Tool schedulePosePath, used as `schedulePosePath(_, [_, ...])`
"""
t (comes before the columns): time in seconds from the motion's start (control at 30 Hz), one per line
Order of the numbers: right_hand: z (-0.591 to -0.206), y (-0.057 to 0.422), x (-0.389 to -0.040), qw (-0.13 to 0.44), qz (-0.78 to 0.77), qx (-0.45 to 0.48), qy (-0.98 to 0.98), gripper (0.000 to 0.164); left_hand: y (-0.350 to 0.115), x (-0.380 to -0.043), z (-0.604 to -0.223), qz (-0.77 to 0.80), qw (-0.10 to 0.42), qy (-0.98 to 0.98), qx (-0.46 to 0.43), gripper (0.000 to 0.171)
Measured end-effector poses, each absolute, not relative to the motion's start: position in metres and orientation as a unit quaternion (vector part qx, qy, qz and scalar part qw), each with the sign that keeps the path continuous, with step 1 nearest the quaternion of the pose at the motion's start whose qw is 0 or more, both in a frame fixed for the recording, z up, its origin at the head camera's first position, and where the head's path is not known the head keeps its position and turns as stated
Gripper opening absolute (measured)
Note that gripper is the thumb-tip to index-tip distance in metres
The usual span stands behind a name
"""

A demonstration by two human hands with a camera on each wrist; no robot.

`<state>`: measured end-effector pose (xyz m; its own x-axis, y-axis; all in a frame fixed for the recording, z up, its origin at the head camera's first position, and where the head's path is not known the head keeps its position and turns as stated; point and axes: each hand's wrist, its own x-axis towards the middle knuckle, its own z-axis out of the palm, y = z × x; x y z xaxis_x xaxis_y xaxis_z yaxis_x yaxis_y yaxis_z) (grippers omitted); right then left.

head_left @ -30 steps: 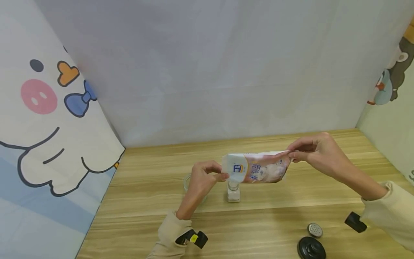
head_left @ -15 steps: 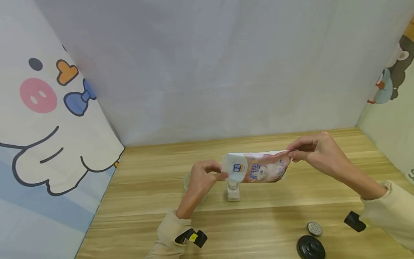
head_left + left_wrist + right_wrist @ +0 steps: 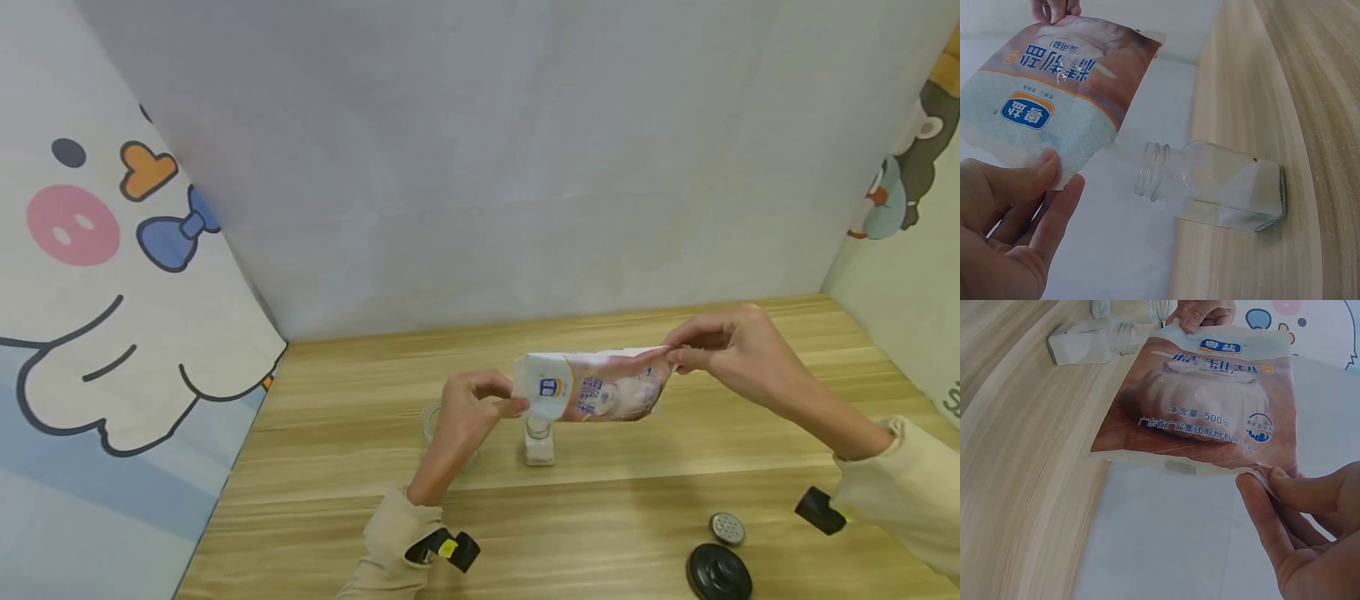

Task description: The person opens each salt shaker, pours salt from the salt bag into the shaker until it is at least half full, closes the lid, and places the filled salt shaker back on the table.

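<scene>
Between both hands, close over a glass jar [image 3: 539, 447], hangs a pink and pale-blue salt bag [image 3: 603, 390]. My left hand [image 3: 467, 418] pinches its pale-blue end between thumb and fingers. At the brown end, my right hand [image 3: 738, 354] pinches the upper corner, raised above the other end. In the left wrist view, the bag's lower corner is near the threaded mouth of the jar [image 3: 1235, 187], which holds white grains. The jar stands upright without a lid; in the head view the bag overlaps its mouth.
A second glass vessel [image 3: 430, 419] stands partly hidden behind my left hand. Toward the front right lie a perforated metal shaker cap [image 3: 727, 528] and a round black lid [image 3: 718, 572]. A pale cloth wall [image 3: 525, 167] rises at the table's back edge.
Both hands keep their pinch on the salt bag, which stays over the jar. The whole head view has shifted slightly; no object has visibly moved on the table.
</scene>
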<state>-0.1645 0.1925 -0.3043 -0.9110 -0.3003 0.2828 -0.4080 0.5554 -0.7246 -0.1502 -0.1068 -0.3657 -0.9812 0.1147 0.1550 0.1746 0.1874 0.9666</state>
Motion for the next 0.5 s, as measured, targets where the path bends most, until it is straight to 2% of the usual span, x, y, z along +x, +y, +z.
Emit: schedulePosePath(0.5, [-0.3027, 0.1923, -0.1632, 0.066, 0.425, 0.202, -0.88, 0.01, -0.1067, -0.1478, -0.3627, -0.627, 0.026, -0.773, -0.091, 0.008])
